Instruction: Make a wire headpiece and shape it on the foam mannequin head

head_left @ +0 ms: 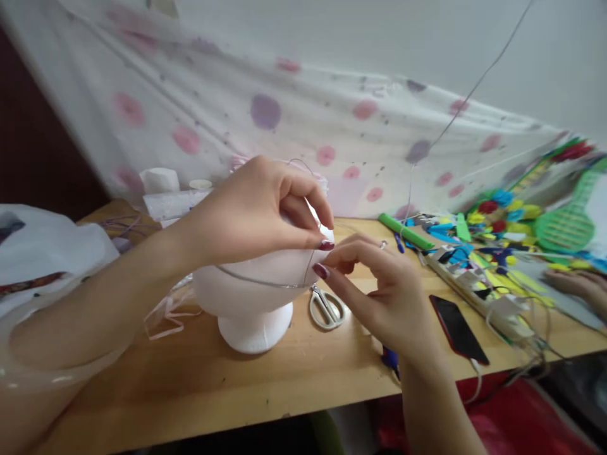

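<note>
My left hand (270, 212) is closed in a pinch on a thin wire (310, 265), above a white foam form (256, 325) on a round base. A thicker silvery wire (258, 282) curves along the front of the form, and the thin wire meets its right end. My right hand (379, 278) is just to the right, thumb and forefinger pinched close to that join. Its fingertips appear to hold the wire, though the exact contact is hard to see. Beneath my right fingers lie scissors (327, 308) with light-coloured handles. My left hand covers the top of the form.
A phone (459, 328) with a cable lies right of my right hand, beside a power strip (478, 294) with plugs. Farther right are colourful craft pieces (507, 212) and another person's hand (576, 284). White plastic (52, 246) is at left; a spotted sheet (327, 120) hangs behind.
</note>
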{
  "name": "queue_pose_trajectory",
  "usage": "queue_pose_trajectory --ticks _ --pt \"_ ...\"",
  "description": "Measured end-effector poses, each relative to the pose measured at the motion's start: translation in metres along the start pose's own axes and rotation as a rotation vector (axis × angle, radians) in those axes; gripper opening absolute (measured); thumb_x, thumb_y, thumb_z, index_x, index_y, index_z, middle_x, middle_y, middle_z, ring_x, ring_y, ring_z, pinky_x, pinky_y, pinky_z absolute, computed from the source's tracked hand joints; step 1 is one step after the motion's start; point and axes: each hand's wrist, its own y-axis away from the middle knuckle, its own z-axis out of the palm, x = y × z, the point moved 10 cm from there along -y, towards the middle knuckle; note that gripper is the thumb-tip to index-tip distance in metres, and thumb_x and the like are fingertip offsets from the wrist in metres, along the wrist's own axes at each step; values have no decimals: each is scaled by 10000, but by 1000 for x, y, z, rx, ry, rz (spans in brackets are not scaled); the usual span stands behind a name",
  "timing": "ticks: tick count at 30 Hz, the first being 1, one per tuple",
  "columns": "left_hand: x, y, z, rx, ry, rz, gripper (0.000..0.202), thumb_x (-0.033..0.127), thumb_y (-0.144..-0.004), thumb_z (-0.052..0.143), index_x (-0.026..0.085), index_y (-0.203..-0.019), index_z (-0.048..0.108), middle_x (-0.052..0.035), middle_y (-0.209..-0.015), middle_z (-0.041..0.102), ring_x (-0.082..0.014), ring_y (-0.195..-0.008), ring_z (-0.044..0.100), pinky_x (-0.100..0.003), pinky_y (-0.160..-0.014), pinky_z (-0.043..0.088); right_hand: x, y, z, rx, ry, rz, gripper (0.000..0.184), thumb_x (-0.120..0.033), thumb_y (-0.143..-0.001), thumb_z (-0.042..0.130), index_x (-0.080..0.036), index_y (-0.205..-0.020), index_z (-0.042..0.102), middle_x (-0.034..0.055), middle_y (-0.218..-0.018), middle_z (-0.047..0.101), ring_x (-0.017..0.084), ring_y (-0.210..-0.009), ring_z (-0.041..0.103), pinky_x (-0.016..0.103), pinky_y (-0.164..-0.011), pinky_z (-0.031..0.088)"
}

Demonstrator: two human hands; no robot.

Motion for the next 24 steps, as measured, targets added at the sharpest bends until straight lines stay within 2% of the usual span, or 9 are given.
queue_pose_trajectory --ticks 3,7,11,16,20,24 --pt "3 -1 2 -27 -27 34 75 176 -719 759 208 -787 758 25 -760 777 -160 -773 739 -205 -650 541 -3 0 10 -79 87 6 74 -210 -880 634 -227 -811 656 -13 -774 627 127 -696 559 286 -655 457" --pt "4 -3 1 -27 -48 88 129 196 -689 770 193 -819 775 -7 -820 784 -205 -821 729 -249 -674 532 -7 -1 13 -59 156 9 134 -212 -876 627 -216 -742 619 -31 -665 584 116 -637 517 267 -604 419" --pt "1 -5 2 -38 -42 117 169 238 -666 780 188 -827 778 -9 -818 780 -228 -831 727 -253 -664 522 -4 0 11 -5 115 120 157 -239 -874 619 -204 -721 611 -41 -618 549 99 -581 495 246 -545 381" --pt "0 -6 2 -10 -40 136 148 238 -653 789 192 -793 774 -6 -781 774 -191 -762 728 -240 -641 495 3 3 14 32 76 250 209 -283 -850 614 -189 -664 605 -54 -533 479 80 -485 418 231 -469 317" --pt "-1 -6 3 -6 -49 118 134 196 -645 782 189 -778 774 -5 -732 769 -185 -737 724 -242 -630 480 8 5 16 47 41 333 238 -325 -845 590 -179 -661 627 -42 -516 518 85 -470 452 222 -456 348" --pt "-1 -6 3 -4 -50 108 152 159 -641 764 197 -787 774 5 -717 766 -182 -733 723 -242 -633 479 7 4 16 69 47 349 233 -322 -833 587 -176 -661 641 -35 -521 540 90 -478 469 219 -459 374"
